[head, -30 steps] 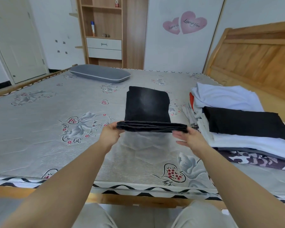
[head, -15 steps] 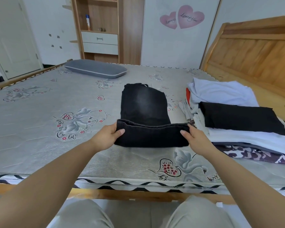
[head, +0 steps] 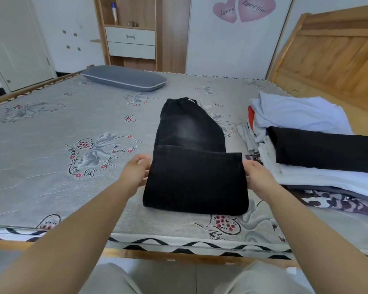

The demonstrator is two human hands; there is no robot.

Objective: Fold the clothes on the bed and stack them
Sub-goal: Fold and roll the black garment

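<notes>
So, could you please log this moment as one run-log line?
step: folding black jeans | left hand: holds left edge | right hand: holds right edge | stack: right

two hands (head: 136, 175) (head: 258, 177), one pair of black jeans (head: 194, 166), one stack of clothes (head: 319, 158), one pillow (head: 124, 80) and two heart stickers (head: 243, 8) are being counted.

I see black trousers (head: 191, 166) of matt, faded denim on a quilted mattress (head: 51, 166) with a slight sheen. The headboard (head: 331, 60) looks like smooth varnished wood.

black jeans (head: 194, 181) lower half folded over, laid flat
</notes>
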